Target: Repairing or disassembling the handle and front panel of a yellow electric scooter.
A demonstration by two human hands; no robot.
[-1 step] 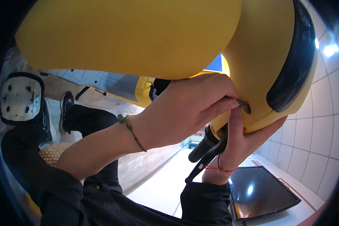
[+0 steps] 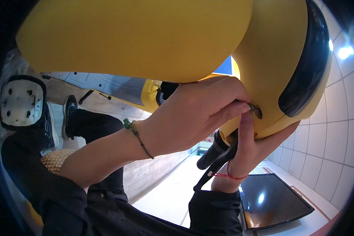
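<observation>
A large yellow shell point(image 2: 271, 59) of what looks like a scooter's front, with a handlebar, fills the upper view. My left hand point(image 2: 196, 114), with a green bracelet, is closed in a pinch on a small dark metal piece point(image 2: 255, 109), whose exact kind I cannot make out. That piece sits at a hole in the shell. My right hand point(image 2: 255, 143), with a red string at the wrist, grips the shell's lower edge. Its thumb points up beside the left fingertips; its other fingers are hidden behind the shell. A black brake lever point(image 2: 220, 163) and handle grip point(image 2: 209, 157) lie just below.
A glossy black panel point(image 2: 308, 59) curves along the shell's right side. A dark screen point(image 2: 275, 200) is at lower right, beside white wall tiles point(image 2: 330, 137). My dark-trousered legs point(image 2: 96, 126) and shoes are at left, near a grey-and-yellow footboard point(image 2: 122, 88) and a black-rimmed white pad point(image 2: 23, 102).
</observation>
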